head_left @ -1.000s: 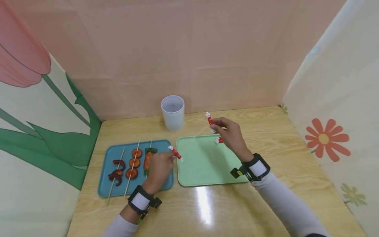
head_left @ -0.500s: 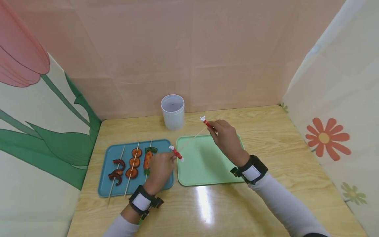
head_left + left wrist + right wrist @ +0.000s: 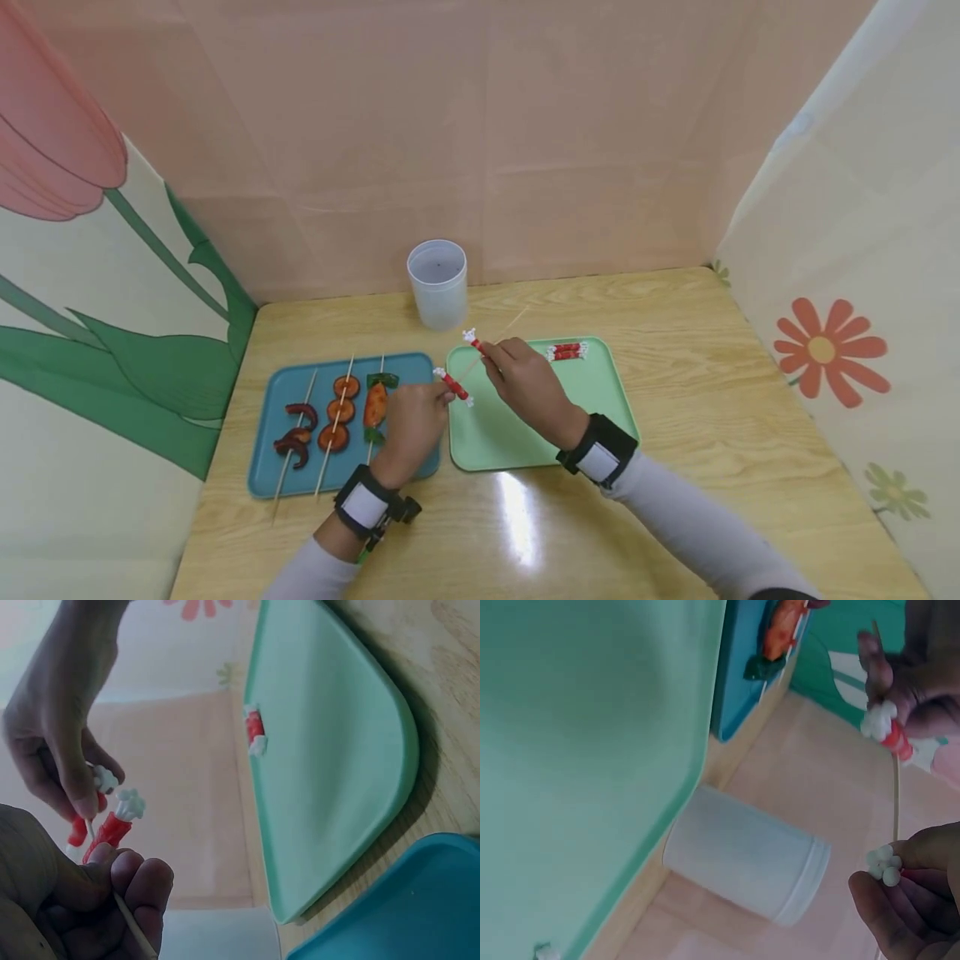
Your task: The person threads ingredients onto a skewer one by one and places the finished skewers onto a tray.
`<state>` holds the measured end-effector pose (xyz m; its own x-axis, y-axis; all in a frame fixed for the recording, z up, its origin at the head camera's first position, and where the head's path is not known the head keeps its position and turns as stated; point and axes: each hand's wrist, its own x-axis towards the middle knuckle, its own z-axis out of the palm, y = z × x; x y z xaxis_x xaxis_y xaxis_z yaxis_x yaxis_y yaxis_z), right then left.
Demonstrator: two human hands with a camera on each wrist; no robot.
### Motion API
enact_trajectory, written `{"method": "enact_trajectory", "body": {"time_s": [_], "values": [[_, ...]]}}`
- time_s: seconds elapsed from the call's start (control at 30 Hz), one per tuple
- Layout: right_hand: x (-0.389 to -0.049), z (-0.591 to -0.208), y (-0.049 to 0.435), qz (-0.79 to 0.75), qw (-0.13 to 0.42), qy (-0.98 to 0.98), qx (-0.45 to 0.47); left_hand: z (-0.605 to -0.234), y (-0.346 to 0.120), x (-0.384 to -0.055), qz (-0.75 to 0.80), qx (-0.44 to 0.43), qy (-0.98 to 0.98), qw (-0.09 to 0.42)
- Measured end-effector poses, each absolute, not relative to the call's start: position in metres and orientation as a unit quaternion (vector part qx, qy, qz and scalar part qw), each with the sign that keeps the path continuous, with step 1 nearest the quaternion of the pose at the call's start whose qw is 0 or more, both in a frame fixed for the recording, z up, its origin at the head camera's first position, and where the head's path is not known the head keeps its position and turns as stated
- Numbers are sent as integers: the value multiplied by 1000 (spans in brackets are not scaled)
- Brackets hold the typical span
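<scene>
My left hand (image 3: 411, 421) pinches a thin wooden skewer (image 3: 135, 928) that slants up to the right. A red roll with white knobbed ends (image 3: 454, 387) sits crosswise on the skewer at its fingertips. My right hand (image 3: 531, 390) pinches a second such red roll (image 3: 474, 340) by its side, a short way up the skewer from the first. The bare skewer tip (image 3: 517, 318) sticks out beyond that hand. Both hands are above the left part of a green tray (image 3: 510, 442). A pair of similar red rolls (image 3: 567, 351) lies at the tray's back right.
On the left, a blue tray (image 3: 257, 475) holds skewers of dark red curled pieces (image 3: 292, 446), round brown slices (image 3: 341, 411) and an orange piece between green ones (image 3: 376, 406). A white cup (image 3: 438, 292) stands behind the trays near the back wall.
My right hand has slid its red roll down and left along the skewer towards the left hand, and the tip now shows past it. The left hand has hardly moved.
</scene>
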<state>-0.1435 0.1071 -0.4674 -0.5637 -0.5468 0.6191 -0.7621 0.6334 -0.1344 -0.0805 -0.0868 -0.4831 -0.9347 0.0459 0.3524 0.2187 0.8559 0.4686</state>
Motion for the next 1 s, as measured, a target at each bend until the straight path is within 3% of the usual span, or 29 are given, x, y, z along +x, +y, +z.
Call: {"method": "enact_trajectory", "body": {"time_s": [0.3, 0.7, 0.83, 1.0], "values": [[-133, -479, 97, 188, 300, -850, 391, -480, -83, -83, -274, -62, -948, 146], [-128, -492, 95, 193, 282, -857, 387, -490, -86, -79, -274, -60, -947, 155], [-141, -500, 113, 212, 251, -883, 336, -490, -92, -75, -295, -35, -945, 134], [-178, -525, 162, 196, 165, -934, 250, -491, -101, -71, -288, -13, -948, 137]]}}
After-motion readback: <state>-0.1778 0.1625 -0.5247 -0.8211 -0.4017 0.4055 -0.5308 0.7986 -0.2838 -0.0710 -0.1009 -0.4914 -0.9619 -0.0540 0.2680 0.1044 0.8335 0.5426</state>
